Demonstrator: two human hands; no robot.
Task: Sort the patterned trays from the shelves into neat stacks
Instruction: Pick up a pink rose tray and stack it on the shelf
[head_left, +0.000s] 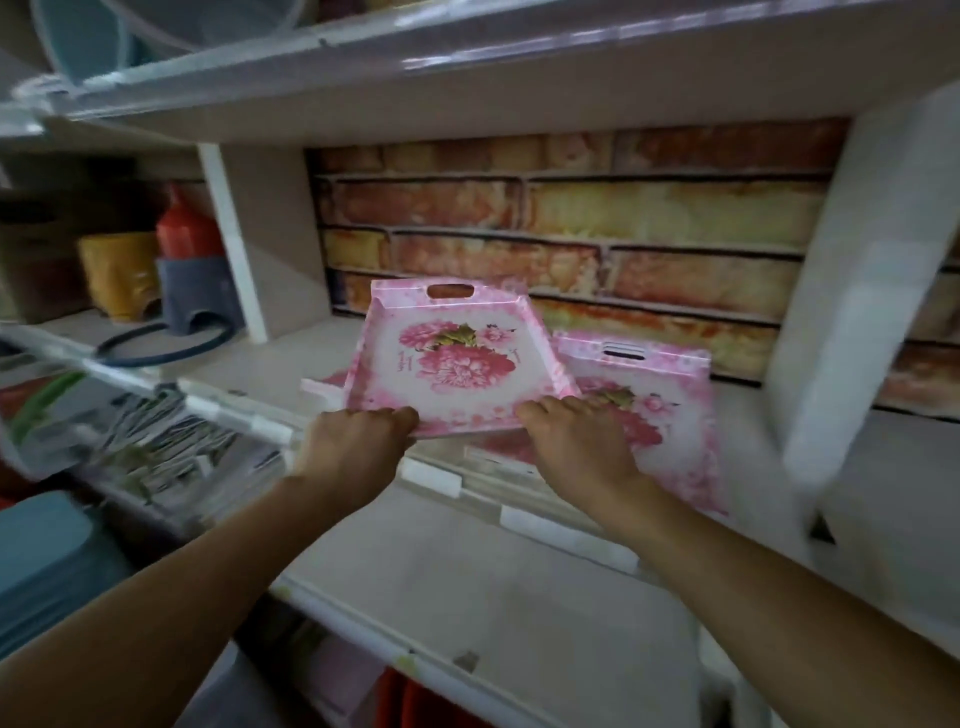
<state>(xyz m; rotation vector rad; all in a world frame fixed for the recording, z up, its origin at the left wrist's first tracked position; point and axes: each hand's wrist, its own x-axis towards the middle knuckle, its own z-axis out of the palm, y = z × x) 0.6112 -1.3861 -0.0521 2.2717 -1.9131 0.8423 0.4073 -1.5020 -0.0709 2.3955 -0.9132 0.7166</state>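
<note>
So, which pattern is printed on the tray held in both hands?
Pink peony-like flowers on white, pink mottled border, on the rectangular handled tray; head view.

Two bare forearms show in the head view, each ending in a bare hand: the left hand (358, 447) and the right hand (582, 441). No sleeve edge shows on either arm as far as the lower corners, and the wrists and fingers carry nothing that can be made out. The knuckles and finger backs face the camera, slightly blurred, so nails and finer marks cannot be told.
</note>
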